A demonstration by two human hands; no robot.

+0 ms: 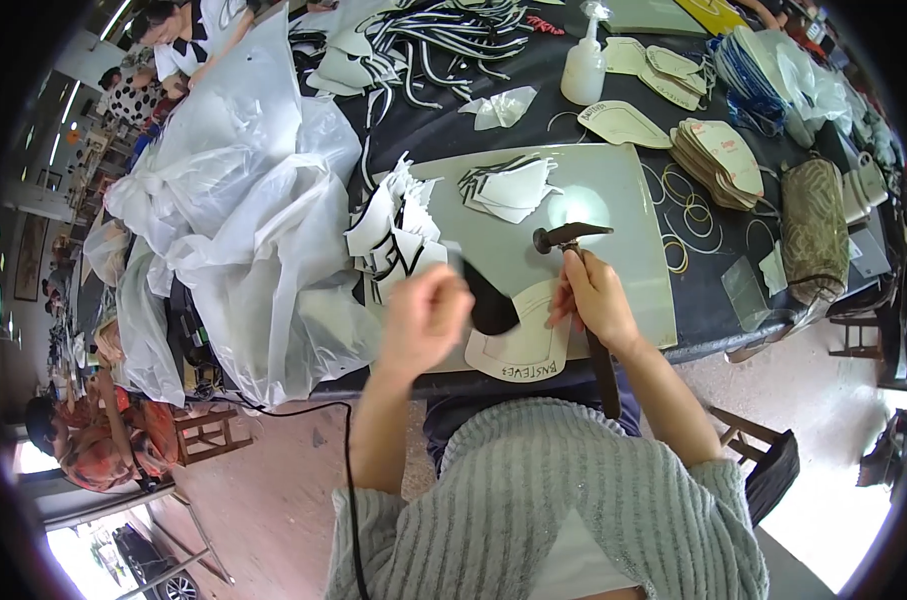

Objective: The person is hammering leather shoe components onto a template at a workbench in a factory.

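Note:
My right hand [595,298] is wrapped around a hammer [573,234], its dark head up by the thumb and its handle running down past the wrist toward my lap. Blurred by motion, my left hand [428,312] has its fingers curled; what they hold, if anything, cannot be made out. Just right of it is a black rounded piece [490,303], partly overlapping a cream pattern template [518,345] with a drawn outline and lettering. Beyond my left hand lies a pile of white cut pieces with black edging [398,225]. A smaller stack of similar pieces [513,188] sits farther right.
A pale work board [628,240] lies on the dark-covered table. Large white plastic bags [243,210] bulk up on the left. A pump bottle [584,68], stacked templates [718,162], wire rings [695,215] and a patterned roll [814,230] stand around. Other people sit at left.

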